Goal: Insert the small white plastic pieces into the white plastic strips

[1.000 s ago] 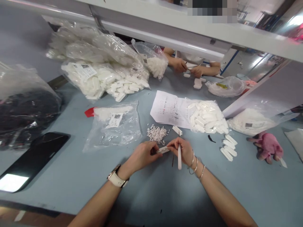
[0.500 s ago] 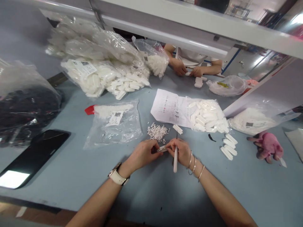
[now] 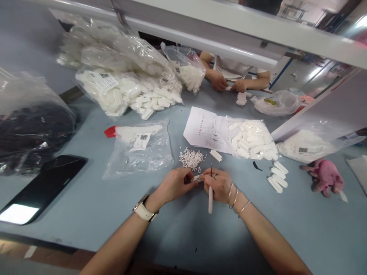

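My left hand (image 3: 177,185) is closed on one end of a small white plastic strip (image 3: 197,178) with a row of dark holes. My right hand (image 3: 218,185) grips a thin tool with a white handle (image 3: 210,200) and a dark, slender tip; its fingertips also touch the strip's right end. Just beyond my left hand lies a pile of tiny white pieces (image 3: 191,159). A single white block (image 3: 216,155) rests past my right hand.
Behind are a printed sheet (image 3: 200,130) and a bag of white parts (image 3: 254,139). A flat clear bag (image 3: 137,149) and a black phone (image 3: 43,189) lie left. Several white pieces (image 3: 277,177) and a pink glove (image 3: 325,177) lie right. Across the table, a co-worker's hands (image 3: 240,85) handle a part.
The white-handled tool has turned in my right hand, its lower end swinging left. My right hand's fingers have shifted slightly on the strip. My left hand keeps its hold.
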Available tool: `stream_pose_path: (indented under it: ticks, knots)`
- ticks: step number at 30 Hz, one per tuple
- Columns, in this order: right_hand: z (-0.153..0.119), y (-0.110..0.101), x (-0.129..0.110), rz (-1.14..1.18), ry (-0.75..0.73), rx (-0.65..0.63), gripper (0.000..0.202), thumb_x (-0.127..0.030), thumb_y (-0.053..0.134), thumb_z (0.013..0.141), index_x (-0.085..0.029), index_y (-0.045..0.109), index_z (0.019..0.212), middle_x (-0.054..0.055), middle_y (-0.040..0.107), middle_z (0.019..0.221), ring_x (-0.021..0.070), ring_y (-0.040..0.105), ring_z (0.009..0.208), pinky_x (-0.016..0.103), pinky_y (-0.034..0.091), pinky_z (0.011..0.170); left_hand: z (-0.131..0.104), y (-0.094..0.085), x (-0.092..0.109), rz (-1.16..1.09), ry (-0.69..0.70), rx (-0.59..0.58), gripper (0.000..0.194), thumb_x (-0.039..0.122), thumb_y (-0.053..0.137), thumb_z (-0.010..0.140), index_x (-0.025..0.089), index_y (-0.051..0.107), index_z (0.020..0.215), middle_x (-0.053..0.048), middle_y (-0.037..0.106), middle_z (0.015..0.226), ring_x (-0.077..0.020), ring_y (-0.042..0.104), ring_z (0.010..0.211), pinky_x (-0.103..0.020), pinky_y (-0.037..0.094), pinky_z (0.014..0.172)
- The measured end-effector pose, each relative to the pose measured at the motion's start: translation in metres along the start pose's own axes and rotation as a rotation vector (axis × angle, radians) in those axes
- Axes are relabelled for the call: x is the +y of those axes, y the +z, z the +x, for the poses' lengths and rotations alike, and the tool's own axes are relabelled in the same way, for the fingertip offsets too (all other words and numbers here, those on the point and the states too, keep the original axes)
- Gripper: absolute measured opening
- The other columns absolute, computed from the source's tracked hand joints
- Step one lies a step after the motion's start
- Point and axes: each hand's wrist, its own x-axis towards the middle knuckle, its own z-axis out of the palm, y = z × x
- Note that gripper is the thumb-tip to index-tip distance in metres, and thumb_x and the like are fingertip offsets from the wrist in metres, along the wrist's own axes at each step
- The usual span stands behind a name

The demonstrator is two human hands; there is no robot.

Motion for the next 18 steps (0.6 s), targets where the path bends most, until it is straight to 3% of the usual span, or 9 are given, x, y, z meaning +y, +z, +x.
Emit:
stream_pose_path:
  ticks: [7,14,18]
  knots:
    - [-0.001,0.010,0.009,0.277,0.352,0.263,0.023,-0.006,0.047,0.074,-0.024,0.040,0.062,0.003,0.071,0.082,0.0186,0.064,0.085,0.033,0.052,0.072,-0.001,0.000,-0.002,-0.010,-0.022,-0.030,0.018,0.031,0.063,0.074,0.017,0.054,0.067,0.004,0.052,0.061,-0.0097,0.045,0.055,-0.023,0.033,0.053]
    - [0.003,0.003,0.019,0.290,0.325,0.015,0.026,0.003,0.042,0.062,-0.023,0.043,0.064,0.001,0.071,0.089,0.0218,0.055,0.107,0.036,0.049,0.082,-0.002,-0.005,0.003,0.010,-0.023,-0.079,0.016,0.030,0.064,0.074,0.018,0.056,0.069,0.003,0.054,0.063,-0.0117,0.047,0.057,-0.025,0.034,0.054]
    - [0.004,0.008,0.021,0.267,0.298,-0.033,0.027,0.004,0.045,0.064,-0.023,0.045,0.063,0.001,0.069,0.081,0.0209,0.059,0.102,0.033,0.050,0.081,-0.002,-0.005,0.003,0.023,-0.009,-0.084,0.017,0.031,0.065,0.074,0.018,0.056,0.069,0.002,0.055,0.063,-0.0122,0.049,0.058,-0.025,0.034,0.055]
